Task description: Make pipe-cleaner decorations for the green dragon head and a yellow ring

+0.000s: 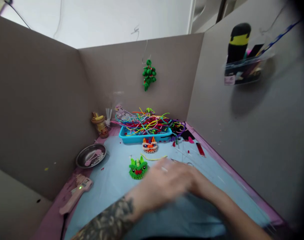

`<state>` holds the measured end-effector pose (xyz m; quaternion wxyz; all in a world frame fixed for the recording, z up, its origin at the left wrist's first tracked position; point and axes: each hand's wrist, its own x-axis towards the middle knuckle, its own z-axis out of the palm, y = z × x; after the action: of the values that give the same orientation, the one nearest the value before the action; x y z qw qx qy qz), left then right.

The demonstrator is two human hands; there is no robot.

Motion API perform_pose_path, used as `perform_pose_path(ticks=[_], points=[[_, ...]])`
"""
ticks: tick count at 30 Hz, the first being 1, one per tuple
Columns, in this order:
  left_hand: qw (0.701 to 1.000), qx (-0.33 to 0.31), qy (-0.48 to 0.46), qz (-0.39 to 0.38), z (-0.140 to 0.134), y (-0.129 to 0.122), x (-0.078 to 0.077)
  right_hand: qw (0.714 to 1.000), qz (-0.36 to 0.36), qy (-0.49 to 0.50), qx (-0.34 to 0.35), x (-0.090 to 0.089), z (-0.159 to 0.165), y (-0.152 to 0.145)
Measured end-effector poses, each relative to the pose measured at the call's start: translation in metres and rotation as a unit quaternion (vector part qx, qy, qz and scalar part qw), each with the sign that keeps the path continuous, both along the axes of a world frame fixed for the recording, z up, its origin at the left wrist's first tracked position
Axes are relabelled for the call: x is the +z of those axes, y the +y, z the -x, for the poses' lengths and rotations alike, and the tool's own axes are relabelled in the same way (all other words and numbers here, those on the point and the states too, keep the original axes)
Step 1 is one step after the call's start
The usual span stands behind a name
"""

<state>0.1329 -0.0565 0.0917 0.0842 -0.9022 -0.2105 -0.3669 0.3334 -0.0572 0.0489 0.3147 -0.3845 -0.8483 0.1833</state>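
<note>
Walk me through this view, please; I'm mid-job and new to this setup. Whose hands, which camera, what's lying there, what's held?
There is no machine: a person works bare-handed. The one picture comes from a camera on their head, looking forward and down. The left hand, with the tattooed forearm, overlaps the right hand; both are blurred, so I can't tell whether either holds anything. Beside them on the blue cloth sits a green figure; behind it, an orange one and a tray heaped with colourful stems. At left are a bowl and a pink glue gun.
</note>
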Motion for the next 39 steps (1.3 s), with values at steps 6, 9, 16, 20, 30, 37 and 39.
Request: perform_pose_path(ticks=[6, 9, 16, 20, 30, 37, 39], points=[[0.806, 0.373, -0.416, 0.196, 0.108, 0.069, -0.065, 0.988, 0.005, -0.080, -0.130, 0.017, 0.033, 0.122], [0.764, 0.349, -0.473, 0.265, 0.124, 0.070, -0.085, 0.969, 0.093, -0.091, -0.208, 0.011, 0.060, 0.169], [0.691, 0.294, -0.593, 0.290, 0.134, 0.073, -0.091, 0.954, 0.155, -0.093, -0.237, -0.006, 0.085, 0.198], [0.527, 0.251, -0.722, 0.372, 0.150, 0.080, -0.093, 0.961, 0.166, -0.053, -0.216, 0.010, 0.080, 0.194], [0.421, 0.037, -0.821, 0.385, 0.158, 0.076, -0.079, 0.986, 0.133, 0.007, -0.097, 0.037, 0.199, 0.195], [0.471, 0.091, -0.815, 0.325, 0.163, 0.077, -0.080, 0.983, 0.180, 0.027, -0.039, 0.049, 0.231, 0.206], [0.531, 0.128, -0.779, 0.308, 0.157, 0.075, -0.078, 0.976, 0.210, 0.053, -0.001, 0.063, 0.214, 0.206]])
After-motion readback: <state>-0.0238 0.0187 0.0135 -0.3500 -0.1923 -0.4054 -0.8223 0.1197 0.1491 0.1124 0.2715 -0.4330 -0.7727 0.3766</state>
